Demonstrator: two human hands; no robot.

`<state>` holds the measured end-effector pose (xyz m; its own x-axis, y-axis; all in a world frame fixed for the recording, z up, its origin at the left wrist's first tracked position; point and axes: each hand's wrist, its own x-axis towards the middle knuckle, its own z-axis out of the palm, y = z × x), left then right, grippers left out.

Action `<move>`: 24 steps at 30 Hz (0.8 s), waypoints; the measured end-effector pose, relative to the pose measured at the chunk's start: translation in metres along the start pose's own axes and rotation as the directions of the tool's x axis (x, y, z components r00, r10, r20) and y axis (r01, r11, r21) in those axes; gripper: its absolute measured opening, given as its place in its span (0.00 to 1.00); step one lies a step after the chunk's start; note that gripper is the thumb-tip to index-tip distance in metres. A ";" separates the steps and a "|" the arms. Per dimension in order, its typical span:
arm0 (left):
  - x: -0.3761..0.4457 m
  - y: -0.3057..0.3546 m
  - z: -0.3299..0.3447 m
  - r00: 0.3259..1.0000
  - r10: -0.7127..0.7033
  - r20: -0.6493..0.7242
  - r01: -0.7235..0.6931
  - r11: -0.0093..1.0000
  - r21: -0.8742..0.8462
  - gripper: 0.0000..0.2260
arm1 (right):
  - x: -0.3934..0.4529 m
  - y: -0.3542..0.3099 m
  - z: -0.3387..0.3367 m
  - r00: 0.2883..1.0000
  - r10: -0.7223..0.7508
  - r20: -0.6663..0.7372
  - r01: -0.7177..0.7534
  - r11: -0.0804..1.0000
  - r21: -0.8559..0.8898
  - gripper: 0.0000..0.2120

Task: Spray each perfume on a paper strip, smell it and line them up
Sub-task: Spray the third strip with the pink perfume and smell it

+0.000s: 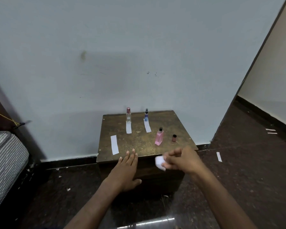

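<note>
On a small brown wooden table (139, 139) stand a clear bottle with a pink cap (128, 115) and a blue bottle (146, 115) at the back, each with a paper strip in front: one strip (128, 128) and another (147, 126). A pink bottle (159, 137) stands uncapped at the right, its dark cap (174, 138) beside it. A loose strip (114, 144) lies at the left. My left hand (127, 169) rests flat with straight fingers on the table's front edge. My right hand (180, 160) pinches a white paper strip (160, 162) above the front right corner.
A pale wall stands right behind the table. A striped mattress (5, 162) is at the far left. The dark floor holds scattered paper scraps, including a strip (219, 156) at the right. A doorway opens at the right.
</note>
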<state>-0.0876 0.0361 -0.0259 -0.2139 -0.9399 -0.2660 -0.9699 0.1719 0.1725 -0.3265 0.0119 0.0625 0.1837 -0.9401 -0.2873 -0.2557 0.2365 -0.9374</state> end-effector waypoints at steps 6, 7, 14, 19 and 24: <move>0.002 0.003 -0.002 1.000 -0.001 0.000 0.001 1.000 -0.005 0.47 | -0.005 -0.015 -0.004 0.990 -0.078 0.122 0.027 0.929 0.368 0.08; 0.001 0.003 -0.002 1.000 -0.002 -0.002 0.002 1.000 -0.002 0.47 | -0.003 -0.006 -0.002 0.999 -0.043 0.009 0.042 0.996 0.075 0.04; 0.003 0.002 -0.001 1.000 0.005 -0.009 -0.005 0.999 -0.034 0.47 | -0.015 -0.037 -0.007 0.938 -0.237 0.253 0.003 0.736 0.677 0.09; 0.001 0.003 -0.002 1.000 0.002 -0.015 -0.002 1.000 -0.029 0.46 | -0.007 -0.004 -0.001 1.000 -0.002 0.018 0.005 0.986 -0.167 0.03; 0.002 0.001 -0.003 0.999 0.008 -0.036 -0.009 0.999 -0.048 0.44 | -0.021 -0.043 -0.006 0.929 -0.263 0.261 0.033 0.761 0.648 0.08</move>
<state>-0.0886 0.0336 -0.0230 -0.2170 -0.9485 -0.2306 -0.9612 0.1663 0.2202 -0.3247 0.0199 0.1103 0.4860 -0.8710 -0.0714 0.4267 0.3077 -0.8504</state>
